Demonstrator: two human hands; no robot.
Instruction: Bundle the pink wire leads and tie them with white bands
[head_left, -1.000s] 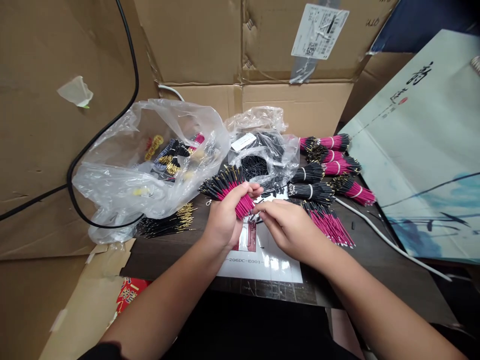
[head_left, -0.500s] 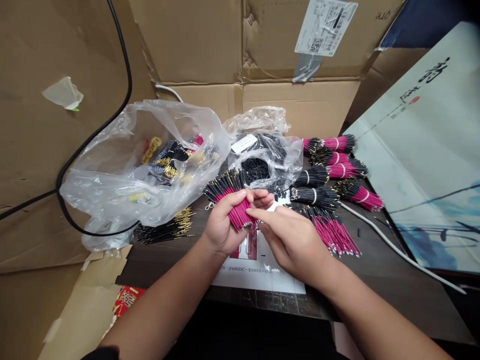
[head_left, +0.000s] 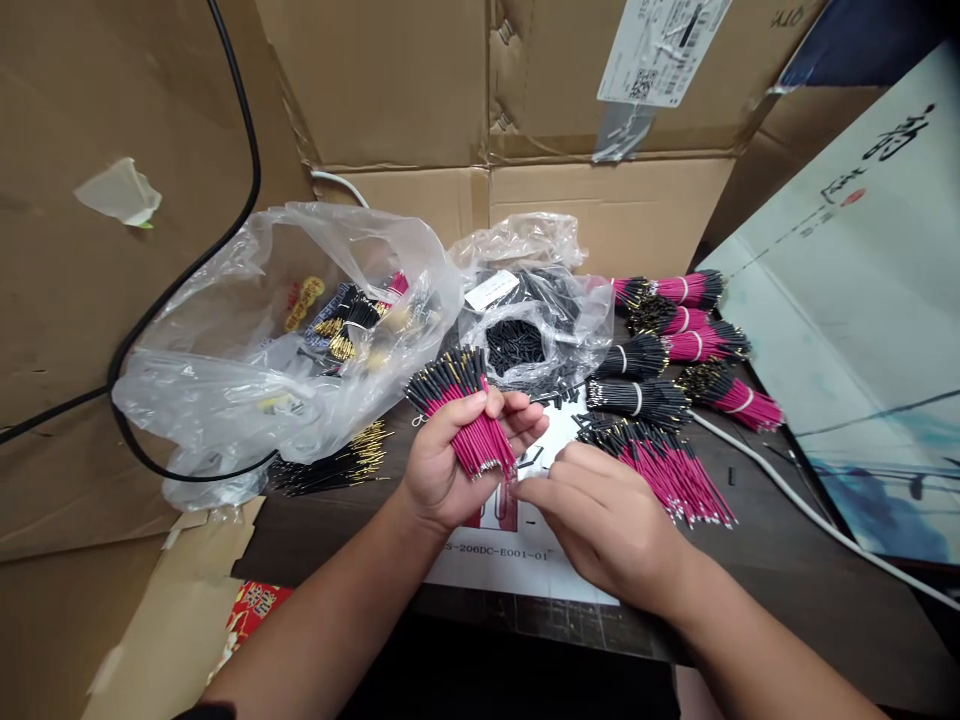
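My left hand (head_left: 442, 455) is closed around a fanned bundle of pink wires (head_left: 480, 440). Black sleeves cover the wires' upper ends, and bare silvery tips show at the bottom. Just right of those tips, my right hand (head_left: 600, 510) has its thumb and forefinger pinched together; what lies between them is too small to make out. Under both hands is a printed white sheet (head_left: 517, 570) with a red picture. Loose pink wires with black sleeves (head_left: 667, 470) lie spread beside my right hand.
Tied wire bundles (head_left: 637, 398) are stacked at the right. Behind my hands, an open plastic bag (head_left: 559, 345) holds short black sleeves. A large clear bag (head_left: 300, 330) stands left, near gold-tipped black wires (head_left: 330, 465). A black cable (head_left: 255, 150) and white cable (head_left: 795, 495) cross the area.
My right hand has moved slightly down, from the side of the bundle to just below its silvery tips. The left hand still holds the bundle. The view has shifted a little.
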